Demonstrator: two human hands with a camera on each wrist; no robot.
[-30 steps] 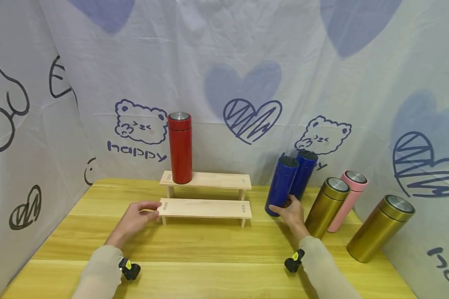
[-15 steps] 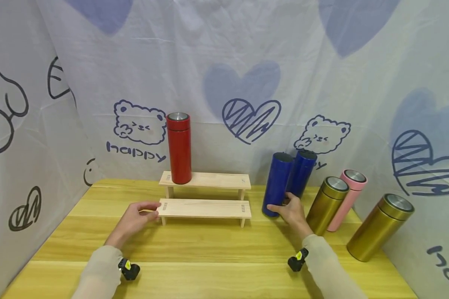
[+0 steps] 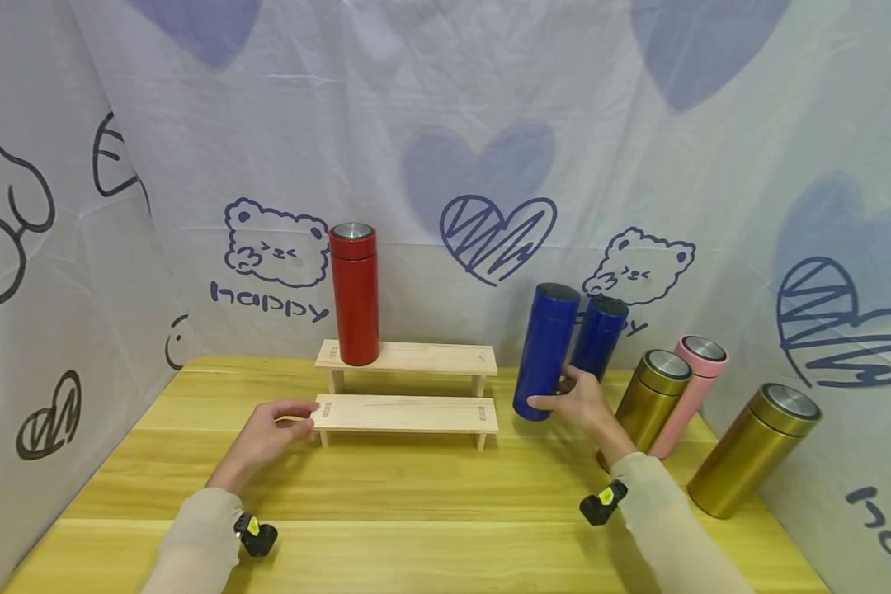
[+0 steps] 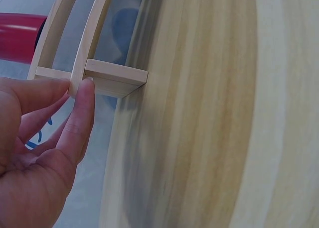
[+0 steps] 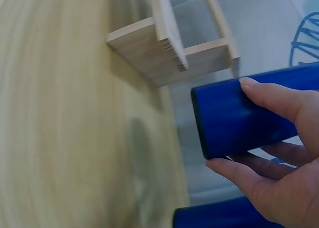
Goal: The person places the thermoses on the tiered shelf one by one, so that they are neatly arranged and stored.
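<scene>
Dark-blue lettering [image 3: 269,303] reads "happy" on the white patterned cloth backdrop [image 3: 304,140], beyond the yellow wooden surface [image 3: 445,528], near its far left corner.

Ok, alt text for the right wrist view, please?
The right hand grips a blue bottle near its base. Wooden shelves show at the top, and part of another blue bottle at the bottom edge.

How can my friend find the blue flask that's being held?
Find the wooden table, then look right of the wooden shelves. Yours is the nearer blue flask; unlike the rear blue flask, it's gripped near its base by the right hand.
</scene>
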